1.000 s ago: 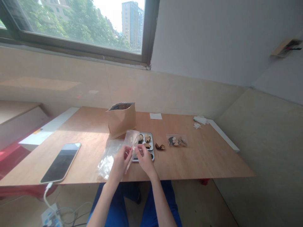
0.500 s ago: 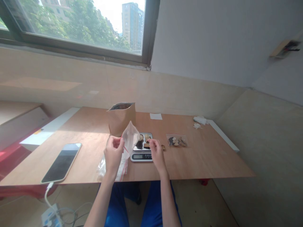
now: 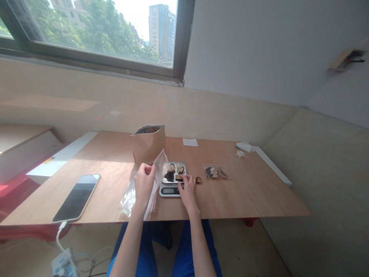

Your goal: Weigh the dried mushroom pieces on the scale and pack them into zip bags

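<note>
My left hand [image 3: 145,181] pinches the edge of a clear zip bag [image 3: 162,164], which stands up with its mouth towards the scale. Just right of it, a small digital scale [image 3: 165,191] carries several dried pieces, brown and pale like dried mushroom, and a dark one [image 3: 170,176]. My right hand [image 3: 188,190] rests over the scale's right side, thumb and fingers apart, fingertips at a brown dried piece [image 3: 179,177]. Whether they touch it I cannot tell. Another brown piece [image 3: 198,179] lies on the table beside that hand.
A brown paper pouch [image 3: 150,146] stands open behind the bag. Several flat clear bags [image 3: 128,200] lie under my left hand. A filled zip bag [image 3: 215,172] is at right. A phone [image 3: 76,198] with a cable lies left; white papers [image 3: 190,142] lie at the back.
My right hand has lowered and its fingers have spread over the scale's right side. My left hand has shifted slightly right and up, still holding the zip bag.
</note>
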